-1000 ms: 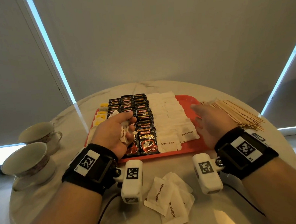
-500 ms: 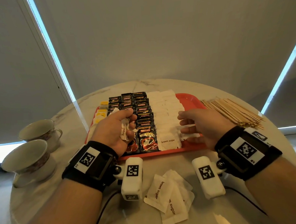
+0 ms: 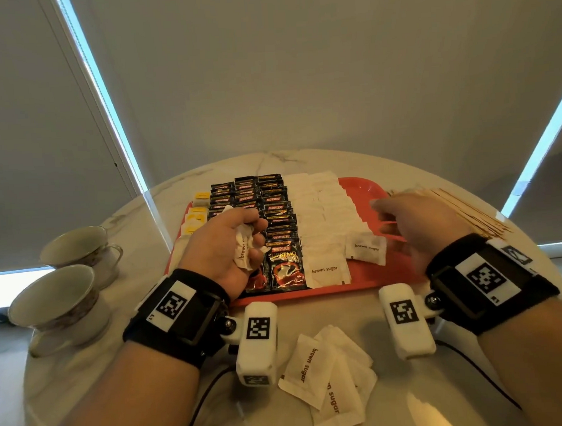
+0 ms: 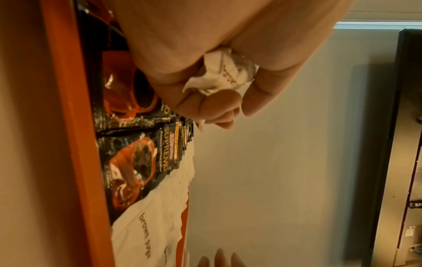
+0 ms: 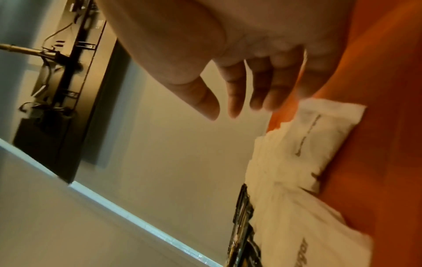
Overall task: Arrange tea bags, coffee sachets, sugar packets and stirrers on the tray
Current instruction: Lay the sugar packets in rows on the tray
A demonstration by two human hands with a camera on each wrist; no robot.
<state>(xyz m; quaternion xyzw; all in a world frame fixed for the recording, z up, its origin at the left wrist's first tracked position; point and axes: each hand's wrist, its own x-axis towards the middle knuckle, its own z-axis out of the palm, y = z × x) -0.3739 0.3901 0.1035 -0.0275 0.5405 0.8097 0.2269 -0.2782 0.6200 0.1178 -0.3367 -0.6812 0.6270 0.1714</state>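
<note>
Head view: left hand point(image 3: 224, 248) clutches spare white paper brown-sugar packets point(image 3: 246, 247) as stock over the red plastic tray point(image 3: 367, 278), while the right hand point(image 3: 417, 225) hovers slack-fingered and empty.

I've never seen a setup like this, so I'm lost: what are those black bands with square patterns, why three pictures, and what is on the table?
There is no machine here: a person works with bare hands, wearing wrist straps with small cameras. The wide picture comes from a camera on the head; the other two look along each hand. On the round table sits a red tray with rows of dark coffee sachets, white sugar packets and yellow-tagged tea bags. Wooden stirrers lie right of it, spare sugar packets in front, two cups to the left. The left hand grips crumpled sugar packets; the right hand hovers open, empty.
</note>
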